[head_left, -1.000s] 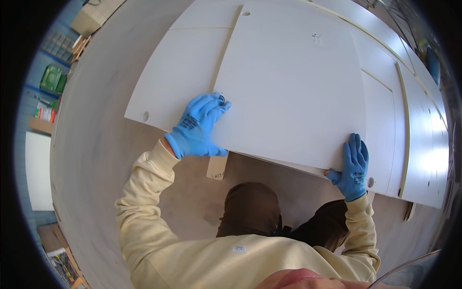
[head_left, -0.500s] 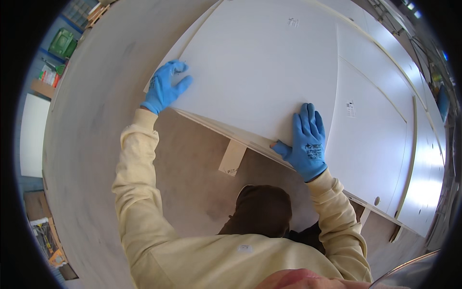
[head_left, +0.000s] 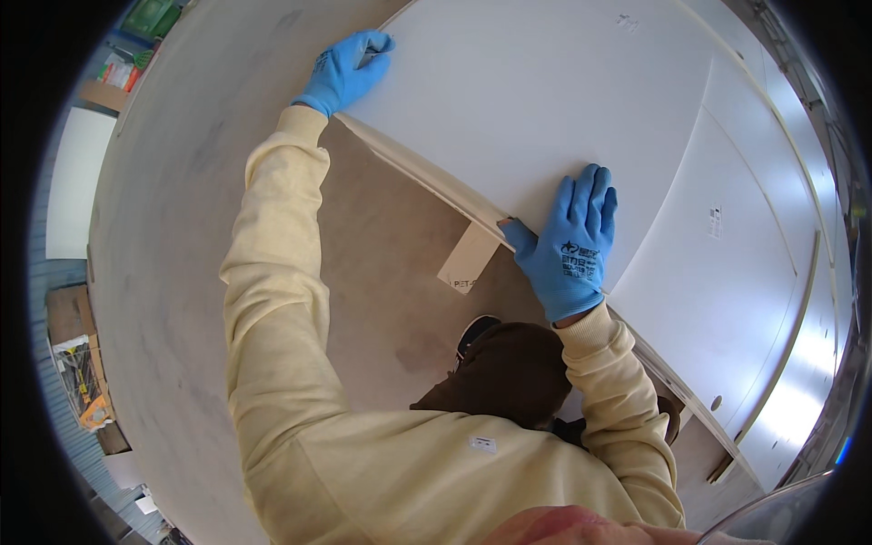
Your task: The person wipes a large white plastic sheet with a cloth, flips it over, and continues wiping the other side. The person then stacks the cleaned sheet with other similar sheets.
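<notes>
**Two gloved hands steadying a white panel**

Both hands are pressing on the top white panel, lying on a stack of boards: left hand curling fingers over its far corner, right hand lying flat, fingers spread, near the edge, probably controlling its position above a wooden block.
</notes>
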Motion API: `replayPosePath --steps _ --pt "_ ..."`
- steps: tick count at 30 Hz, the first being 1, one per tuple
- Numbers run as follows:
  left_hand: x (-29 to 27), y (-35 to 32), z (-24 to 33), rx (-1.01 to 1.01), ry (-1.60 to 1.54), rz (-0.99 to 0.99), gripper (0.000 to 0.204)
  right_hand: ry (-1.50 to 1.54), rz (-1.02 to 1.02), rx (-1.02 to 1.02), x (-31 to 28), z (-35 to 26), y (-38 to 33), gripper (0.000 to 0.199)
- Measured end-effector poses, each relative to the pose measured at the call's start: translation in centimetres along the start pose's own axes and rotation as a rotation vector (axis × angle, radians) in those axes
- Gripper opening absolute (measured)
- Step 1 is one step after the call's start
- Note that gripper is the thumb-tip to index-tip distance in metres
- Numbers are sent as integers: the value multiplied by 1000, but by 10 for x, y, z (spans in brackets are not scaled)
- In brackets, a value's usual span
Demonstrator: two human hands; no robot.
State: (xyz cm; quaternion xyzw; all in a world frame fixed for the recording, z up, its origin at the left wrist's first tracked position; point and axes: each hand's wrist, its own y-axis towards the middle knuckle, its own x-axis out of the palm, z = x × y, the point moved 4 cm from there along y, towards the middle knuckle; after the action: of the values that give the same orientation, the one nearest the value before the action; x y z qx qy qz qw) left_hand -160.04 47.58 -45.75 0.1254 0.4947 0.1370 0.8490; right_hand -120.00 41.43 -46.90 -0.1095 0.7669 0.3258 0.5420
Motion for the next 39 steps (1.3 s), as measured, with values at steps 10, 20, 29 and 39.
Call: replayPosePath --steps 10,20,29,39 --pt "0 10 -11 -2 40 27 24 6 26 0 4 -14 9 92" --pt "-2 2 -17 -102 19 46 26 7 47 -36 8 -15 10 93" --pt "-45 -68 -75 -278 -101 490 35 -4 32 -36 14 -27 11 91" --pt "13 -117 -68 -591 -1021 696 38 -26 52 -77 14 -23 8 86"
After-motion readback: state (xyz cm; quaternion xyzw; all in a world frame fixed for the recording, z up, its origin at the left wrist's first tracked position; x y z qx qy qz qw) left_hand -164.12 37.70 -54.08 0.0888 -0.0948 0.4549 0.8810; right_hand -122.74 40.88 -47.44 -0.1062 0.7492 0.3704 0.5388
